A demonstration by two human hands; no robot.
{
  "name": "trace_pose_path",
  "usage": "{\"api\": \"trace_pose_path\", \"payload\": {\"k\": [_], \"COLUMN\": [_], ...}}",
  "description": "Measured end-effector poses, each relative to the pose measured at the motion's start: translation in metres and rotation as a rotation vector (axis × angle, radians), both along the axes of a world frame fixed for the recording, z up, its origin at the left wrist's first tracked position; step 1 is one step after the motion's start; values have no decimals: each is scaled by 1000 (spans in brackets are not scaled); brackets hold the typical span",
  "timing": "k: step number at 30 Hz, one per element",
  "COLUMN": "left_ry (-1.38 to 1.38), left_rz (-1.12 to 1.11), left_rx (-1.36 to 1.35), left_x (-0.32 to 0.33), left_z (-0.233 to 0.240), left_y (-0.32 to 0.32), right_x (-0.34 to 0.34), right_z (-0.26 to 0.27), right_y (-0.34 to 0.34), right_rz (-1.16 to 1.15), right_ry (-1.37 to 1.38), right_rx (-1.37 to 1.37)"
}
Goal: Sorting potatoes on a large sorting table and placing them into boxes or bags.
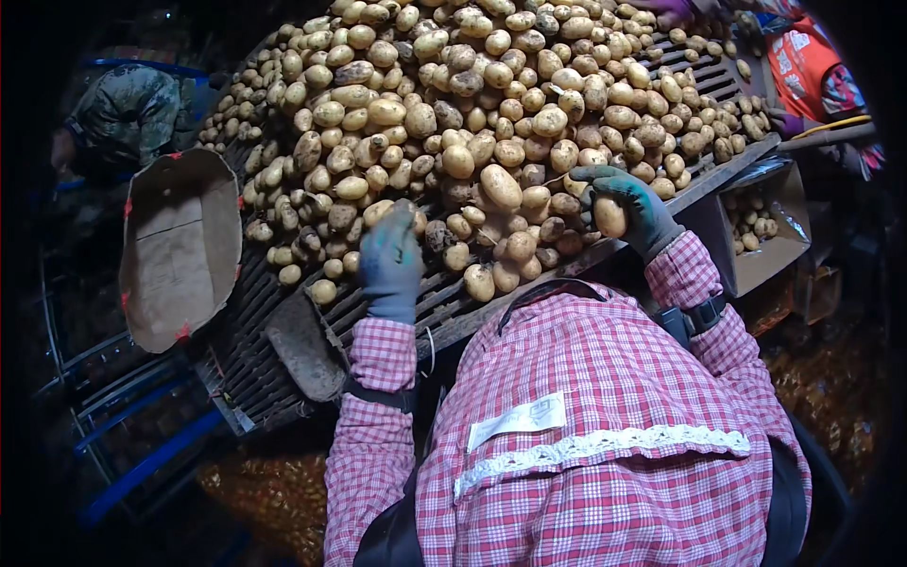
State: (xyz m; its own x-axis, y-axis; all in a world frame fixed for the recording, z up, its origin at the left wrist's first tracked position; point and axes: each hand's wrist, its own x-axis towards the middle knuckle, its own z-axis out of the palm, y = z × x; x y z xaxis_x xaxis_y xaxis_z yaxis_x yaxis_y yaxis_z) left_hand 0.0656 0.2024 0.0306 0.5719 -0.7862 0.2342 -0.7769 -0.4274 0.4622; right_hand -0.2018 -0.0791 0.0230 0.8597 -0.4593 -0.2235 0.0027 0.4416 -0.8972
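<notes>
A large heap of potatoes (501,187), several with soil on them, lies on a slatted sorting table (255,354). My left hand (392,262), in a grey and teal work glove, is at the heap's near side with its fingers down among the potatoes; whether it grips one cannot be told. On the right, my right hand (634,205) wears a matching glove and holds a yellowish potato (610,217) near the table's edge, its index finger stretched over the heap.
A cut-open cardboard box (181,248) stands at the left, beside a dirty scoop-like tray (308,347). Right of the table is a cardboard box (769,266) with small potatoes. A person in camouflage (131,113) is at the upper left, another in a red vest (804,67) at the upper right.
</notes>
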Motion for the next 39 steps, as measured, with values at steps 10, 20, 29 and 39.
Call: {"api": "trace_pose_path", "payload": {"k": [10,20,29,39], "left_ry": [218,1302,1389,1355], "left_rz": [47,-97,-1045,-995], "left_rx": [391,4,504,564], "left_x": [-12,-43,-238,-261], "left_z": [-37,53,17,2], "left_y": [-22,-129,-253,-258], "right_x": [23,-139,-270,-330], "right_z": [26,33,102,30], "right_y": [13,-93,-34,10], "right_rz": [181,-523,-860,-1124], "right_ry": [96,-55,-21,-23], "right_rx": [244,-23,-107,318]}}
